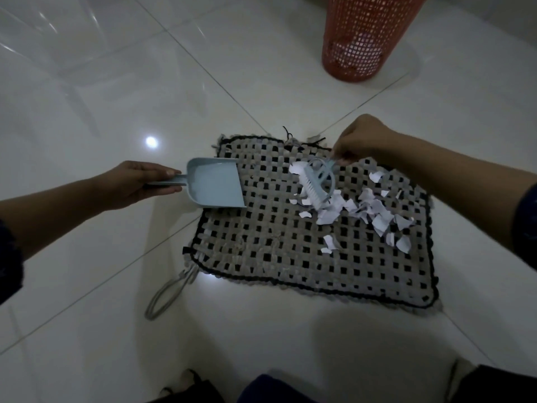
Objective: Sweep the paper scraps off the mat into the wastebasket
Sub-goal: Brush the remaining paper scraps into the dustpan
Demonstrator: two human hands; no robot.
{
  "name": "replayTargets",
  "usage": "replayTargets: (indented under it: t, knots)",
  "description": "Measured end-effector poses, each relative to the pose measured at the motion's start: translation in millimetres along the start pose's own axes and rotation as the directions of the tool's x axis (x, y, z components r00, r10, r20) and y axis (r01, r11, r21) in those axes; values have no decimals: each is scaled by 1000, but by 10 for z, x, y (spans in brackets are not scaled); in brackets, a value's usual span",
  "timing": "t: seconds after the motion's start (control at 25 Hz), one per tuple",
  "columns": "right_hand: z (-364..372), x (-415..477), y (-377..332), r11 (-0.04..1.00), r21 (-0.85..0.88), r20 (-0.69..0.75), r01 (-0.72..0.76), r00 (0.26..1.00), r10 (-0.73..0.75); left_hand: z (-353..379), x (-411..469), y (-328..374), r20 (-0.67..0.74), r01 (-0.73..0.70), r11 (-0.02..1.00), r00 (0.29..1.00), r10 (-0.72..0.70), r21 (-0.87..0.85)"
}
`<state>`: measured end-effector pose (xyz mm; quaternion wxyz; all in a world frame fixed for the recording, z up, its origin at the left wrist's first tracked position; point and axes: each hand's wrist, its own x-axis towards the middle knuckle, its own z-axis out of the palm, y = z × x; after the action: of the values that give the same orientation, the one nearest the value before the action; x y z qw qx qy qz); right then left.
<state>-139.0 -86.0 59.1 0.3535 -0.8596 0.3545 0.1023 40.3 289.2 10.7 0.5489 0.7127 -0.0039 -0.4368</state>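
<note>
A woven grey-and-black mat [279,245] lies on the white tiled floor. White paper scraps [374,213] are strewn over its right half. My left hand [136,181] grips the handle of a pale blue dustpan [215,181], whose open edge rests on the mat's left border; the pan is empty. My right hand [360,141] pinches the top of a small pale blue brush [316,184], its white bristles resting among the scraps at the mat's far side. The orange mesh wastebasket [366,39] stands upright on the floor beyond the mat, at the upper right.
A grey cord loop [165,298] trails from the mat's near left corner onto the floor. Glossy white tiles surround the mat. My dark-clothed knees [276,388] show at the bottom edge.
</note>
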Motion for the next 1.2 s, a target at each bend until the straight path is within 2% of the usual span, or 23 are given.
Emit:
replayTargets:
  t: [0.08, 0.2, 0.28, 0.36, 0.52, 0.6, 0.68, 0.8, 1.0, 1.08, 1.2]
  knots:
    - [-137, -23, -119, 995, 51, 152, 83, 984, -90, 11, 5, 37, -7, 1, 1000, 1000, -1, -1]
    - [-19, -5, -490, 932, -84, 179, 353, 925, -334, -85, -55, 61, -33, -9, 1000, 999, 9, 1]
    - [172, 21, -787, 789, -258, 157, 557, 830, -535, -185, -133, 30, -50, -5, 1000, 999, 4, -2]
    - [438, 35, -1021, 624, -367, 205, 690, 714, -670, -294, -230, -48, -72, 7, 1000, 997, -8, -6]
    - [935, -22, -1084, 300, -553, 440, 777, 578, -687, -423, -351, -183, -100, 38, 999, 994, -40, -22]
    - [951, -85, -953, 195, -559, 515, 806, 521, -681, -426, -343, -193, -99, 48, 999, 994, -49, -19]
    - [800, -132, -745, 178, -540, 572, 823, 514, -639, -358, -285, -171, -73, 45, 999, 996, -46, -15]
    - [459, -169, -427, 136, -564, 656, 814, 543, -524, -151, -161, -98, -23, 37, 999, 999, -38, -36]
    - [-33, -360, -98, 221, -601, 682, 768, 637, -359, 176, -12, -74, 83, 70, 997, 994, -72, 33]
    - [-170, -422, -141, 313, -546, 644, 777, 628, -437, 233, 4, -45, 105, 62, 997, 992, -67, 56]
    - [-87, -323, -349, 385, -487, 498, 784, 611, -616, 180, -36, 51, 65, 36, 999, 997, -39, 39]
